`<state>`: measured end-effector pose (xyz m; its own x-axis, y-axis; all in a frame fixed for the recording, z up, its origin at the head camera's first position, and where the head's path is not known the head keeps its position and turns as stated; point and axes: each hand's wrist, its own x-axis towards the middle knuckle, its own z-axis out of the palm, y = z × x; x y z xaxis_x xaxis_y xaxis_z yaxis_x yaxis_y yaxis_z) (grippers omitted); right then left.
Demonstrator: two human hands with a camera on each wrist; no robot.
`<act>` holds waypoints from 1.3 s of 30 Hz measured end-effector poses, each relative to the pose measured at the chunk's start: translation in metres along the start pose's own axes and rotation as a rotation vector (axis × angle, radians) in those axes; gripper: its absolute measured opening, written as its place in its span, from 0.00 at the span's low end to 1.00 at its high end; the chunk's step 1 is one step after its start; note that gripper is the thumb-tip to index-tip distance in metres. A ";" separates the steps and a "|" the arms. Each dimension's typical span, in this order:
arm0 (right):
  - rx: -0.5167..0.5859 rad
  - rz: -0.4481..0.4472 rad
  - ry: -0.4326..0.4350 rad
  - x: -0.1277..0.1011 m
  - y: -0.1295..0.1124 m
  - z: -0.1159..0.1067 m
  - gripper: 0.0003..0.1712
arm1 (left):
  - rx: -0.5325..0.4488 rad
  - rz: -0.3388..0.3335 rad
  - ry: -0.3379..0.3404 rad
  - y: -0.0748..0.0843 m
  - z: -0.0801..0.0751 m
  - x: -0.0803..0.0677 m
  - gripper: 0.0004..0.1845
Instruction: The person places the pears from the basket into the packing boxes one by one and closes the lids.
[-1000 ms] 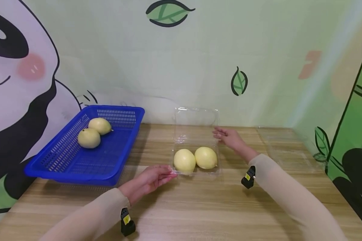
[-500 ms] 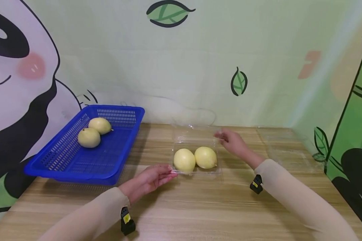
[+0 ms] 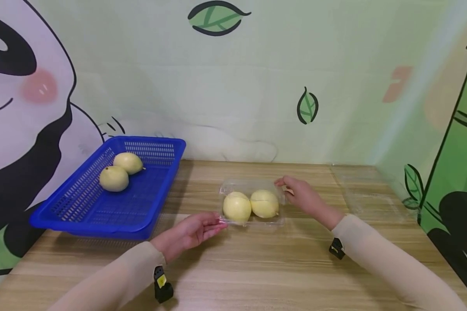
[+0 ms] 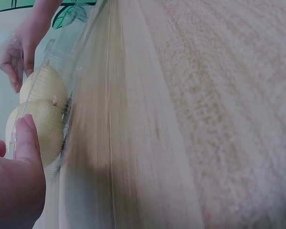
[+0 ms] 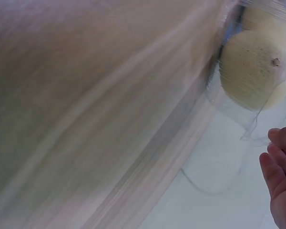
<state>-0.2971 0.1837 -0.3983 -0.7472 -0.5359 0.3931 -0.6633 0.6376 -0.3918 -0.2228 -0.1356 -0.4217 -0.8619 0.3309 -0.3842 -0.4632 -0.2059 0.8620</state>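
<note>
A clear plastic clamshell box (image 3: 253, 221) sits mid-table with two yellow round fruits (image 3: 237, 207) (image 3: 264, 204) inside. Its clear lid (image 3: 233, 186) lies folded down over them. My left hand (image 3: 217, 223) stretches straight fingers against the box's front left corner; the left wrist view shows a fingertip (image 4: 26, 136) on the box beside the near fruit (image 4: 45, 126). My right hand (image 3: 284, 186) holds the lid's right rear edge between fingers and thumb. In the right wrist view its fingertips (image 5: 279, 160) hover by the lid rim, with one fruit (image 5: 250, 67) behind the plastic.
A blue slotted basket (image 3: 81, 207) stands tilted at the left with two more yellow fruits (image 3: 114, 178) in it. Another clear plastic container (image 3: 367, 192) lies at the right rear near the wall. Bare wooden tabletop (image 3: 257, 268) lies in front.
The lid stood upright a second ago; my right hand has swung it forward and down over the two fruits. The left hand has stayed at the front corner.
</note>
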 end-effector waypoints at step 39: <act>-0.344 -0.357 0.129 -0.021 0.015 0.014 0.17 | 0.104 -0.024 0.028 0.008 0.004 0.005 0.12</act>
<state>-0.2918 0.1963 -0.4239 -0.4508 -0.6945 0.5608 -0.8083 0.5842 0.0736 -0.2296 -0.1322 -0.4154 -0.8568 0.3082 -0.4134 -0.4617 -0.1011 0.8813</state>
